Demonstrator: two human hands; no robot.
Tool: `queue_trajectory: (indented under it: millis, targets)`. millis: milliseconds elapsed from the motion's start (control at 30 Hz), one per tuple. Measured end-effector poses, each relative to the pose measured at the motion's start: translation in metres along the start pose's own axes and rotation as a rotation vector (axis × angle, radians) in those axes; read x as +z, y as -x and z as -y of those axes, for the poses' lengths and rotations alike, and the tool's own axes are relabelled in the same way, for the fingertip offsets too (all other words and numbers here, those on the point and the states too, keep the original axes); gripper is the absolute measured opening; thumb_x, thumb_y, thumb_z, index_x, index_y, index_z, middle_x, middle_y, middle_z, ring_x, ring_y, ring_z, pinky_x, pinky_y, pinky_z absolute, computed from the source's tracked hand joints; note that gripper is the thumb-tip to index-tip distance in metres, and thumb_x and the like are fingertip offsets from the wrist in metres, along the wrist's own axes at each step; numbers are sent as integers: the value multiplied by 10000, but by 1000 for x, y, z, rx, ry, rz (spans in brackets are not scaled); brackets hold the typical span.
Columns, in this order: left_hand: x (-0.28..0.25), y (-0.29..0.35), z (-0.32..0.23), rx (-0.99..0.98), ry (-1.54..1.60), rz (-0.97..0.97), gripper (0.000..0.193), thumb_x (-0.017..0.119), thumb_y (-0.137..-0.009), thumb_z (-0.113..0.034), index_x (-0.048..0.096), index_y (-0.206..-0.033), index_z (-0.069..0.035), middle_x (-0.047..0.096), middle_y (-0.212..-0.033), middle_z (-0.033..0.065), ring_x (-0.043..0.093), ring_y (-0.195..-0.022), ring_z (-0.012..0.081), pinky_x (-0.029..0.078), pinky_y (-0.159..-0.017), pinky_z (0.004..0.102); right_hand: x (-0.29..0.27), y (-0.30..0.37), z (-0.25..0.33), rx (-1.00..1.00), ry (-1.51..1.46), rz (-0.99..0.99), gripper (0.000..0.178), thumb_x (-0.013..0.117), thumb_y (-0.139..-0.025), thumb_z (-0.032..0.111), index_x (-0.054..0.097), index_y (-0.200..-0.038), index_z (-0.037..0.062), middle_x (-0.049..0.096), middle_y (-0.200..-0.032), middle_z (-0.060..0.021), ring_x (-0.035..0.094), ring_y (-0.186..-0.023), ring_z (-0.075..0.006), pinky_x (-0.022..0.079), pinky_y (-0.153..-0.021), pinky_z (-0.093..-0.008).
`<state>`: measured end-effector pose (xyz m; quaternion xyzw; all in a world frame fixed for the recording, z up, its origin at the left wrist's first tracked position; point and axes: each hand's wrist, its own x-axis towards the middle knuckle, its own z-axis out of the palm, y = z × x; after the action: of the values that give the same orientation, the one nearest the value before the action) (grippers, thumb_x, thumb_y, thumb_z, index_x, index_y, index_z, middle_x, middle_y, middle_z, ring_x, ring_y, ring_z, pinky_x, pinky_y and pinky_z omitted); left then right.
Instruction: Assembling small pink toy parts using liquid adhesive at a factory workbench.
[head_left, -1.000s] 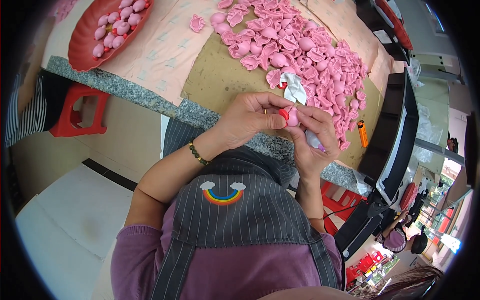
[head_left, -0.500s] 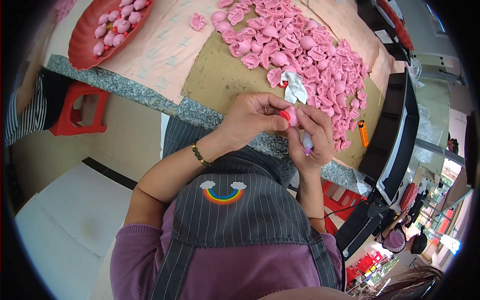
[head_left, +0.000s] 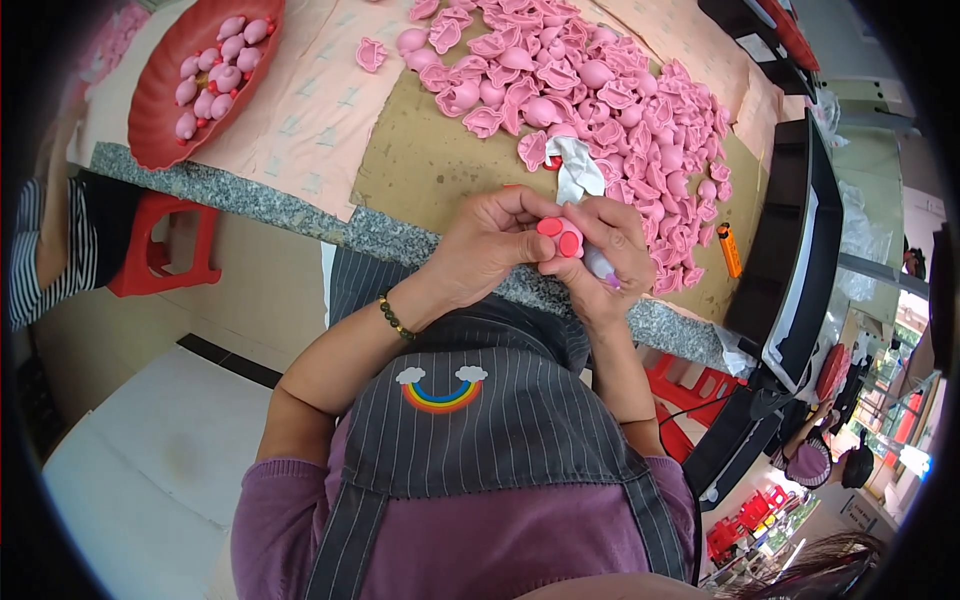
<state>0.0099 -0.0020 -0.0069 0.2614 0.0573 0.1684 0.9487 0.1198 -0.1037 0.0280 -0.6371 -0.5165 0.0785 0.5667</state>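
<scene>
Sleeve, striped black and white (head_left: 57, 245), belongs to a co-worker at far left. Beside it, a red plastic stool (head_left: 150, 245) stands below the speckled grey granite surface (head_left: 280, 202). On the surface, a scalloped red dish (head_left: 150, 100) contains rounded pink pieces with red parts (head_left: 228, 77). Next lie a pale pink sheet (head_left: 330, 100) and a brown board (head_left: 400, 180). The left hand (head_left: 485, 245), wearing a dark beaded bracelet (head_left: 395, 316), has its grip pinching a pink piece bearing two red discs (head_left: 568, 244) between thumb and fingers. This piece is over the surface's near edge, held between both hands. A crumpled white cloth (head_left: 578, 175) lies just beyond. A pale tube with a purple tip (head_left: 598, 262) is tucked within the right hand (head_left: 624, 250), whose grip pinches the piece's other side. A heap of hollow pink shells (head_left: 640, 120) extends rightward; near it lies an orange oblong item (head_left: 729, 251), then a black tray (head_left: 775, 230).
</scene>
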Motion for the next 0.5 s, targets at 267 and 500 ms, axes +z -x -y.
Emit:
queue_trajectory:
  millis: [267,500]
  targets:
    - [-1,0,6,44,-19,-11,288,713,-725,-129,586,-961,-22,609,-922,59,592,-860,137,491,-754,253,1,6,4,10,6,-30,449,759,-664,273,643,-998,-5,569,-939,-108,554,-848,-200,447,-743,-291]
    - [1,1,5,51,68,-37,247,700,-706,4,593,-928,11,611,-909,76,598,-834,134,507,-762,258,3,8,7,35,5,-20,439,758,-671,250,637,-1017,8,569,-959,-103,550,-887,-205,448,-772,-296]
